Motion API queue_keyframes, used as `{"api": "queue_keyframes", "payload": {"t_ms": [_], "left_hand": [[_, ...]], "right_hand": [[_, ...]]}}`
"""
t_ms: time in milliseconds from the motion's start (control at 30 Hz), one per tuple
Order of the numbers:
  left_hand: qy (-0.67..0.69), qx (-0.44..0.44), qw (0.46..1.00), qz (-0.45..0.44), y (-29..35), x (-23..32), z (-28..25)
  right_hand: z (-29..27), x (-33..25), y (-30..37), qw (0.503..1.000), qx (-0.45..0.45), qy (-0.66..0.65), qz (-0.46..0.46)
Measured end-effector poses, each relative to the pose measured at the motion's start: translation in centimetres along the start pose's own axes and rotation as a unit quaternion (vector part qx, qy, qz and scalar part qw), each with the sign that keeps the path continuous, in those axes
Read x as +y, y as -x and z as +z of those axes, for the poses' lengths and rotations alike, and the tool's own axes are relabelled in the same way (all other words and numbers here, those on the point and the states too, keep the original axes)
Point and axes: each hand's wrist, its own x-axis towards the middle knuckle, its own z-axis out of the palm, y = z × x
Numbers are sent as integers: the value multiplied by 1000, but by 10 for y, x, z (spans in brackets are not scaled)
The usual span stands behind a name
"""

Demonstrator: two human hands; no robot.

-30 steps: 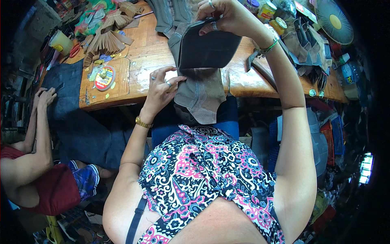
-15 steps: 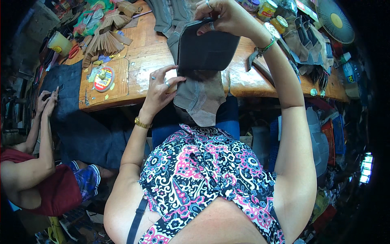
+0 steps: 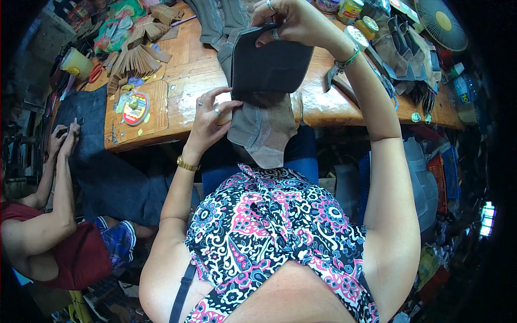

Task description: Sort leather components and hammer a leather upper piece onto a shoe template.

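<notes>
A stiff black leather panel [image 3: 272, 62] stands raised over the bench, its face toward me. My right hand [image 3: 291, 24] is closed on its top edge, thumb in front. At its lower left corner, my left hand [image 3: 211, 116] pinches the edge between thumb and forefinger, the other fingers bent. Under and below the panel lies a grey-brown leather piece [image 3: 258, 132] with a rough underside and a pale seam line. It hangs over the bench's front edge toward my lap. How the two pieces join is hidden.
The wooden bench [image 3: 194, 75] holds a round tub [image 3: 135, 107], fanned brown strips [image 3: 137, 59] and a hammer [image 3: 340, 86]. Jars [image 3: 366, 27], stacked leather pieces [image 3: 401, 51] and a fan [image 3: 442, 22] crowd the right. At left, a co-worker's hands [image 3: 65, 137] rest on dark material [image 3: 91, 116].
The whole view has shifted slightly. Both my hands keep the same hold on the black panel. One of the co-worker's hands has moved a little.
</notes>
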Motion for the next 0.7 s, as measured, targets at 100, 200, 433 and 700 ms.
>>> {"api": "queue_keyframes", "payload": {"t_ms": [100,200,433,700], "left_hand": [[88,46,995,-21,1,-7,3],[115,69,991,-6,2,-15,9],[121,3,992,-24,-21,-11,-1],[18,-28,998,55,-54,-1,-10]], "right_hand": [[2,-2,-4,999,-10,29,-12],[5,-4,-5,1000,-1,1,-13],[17,-12,22,996,35,83,-22],[25,-52,61,973,125,194,-20]]}}
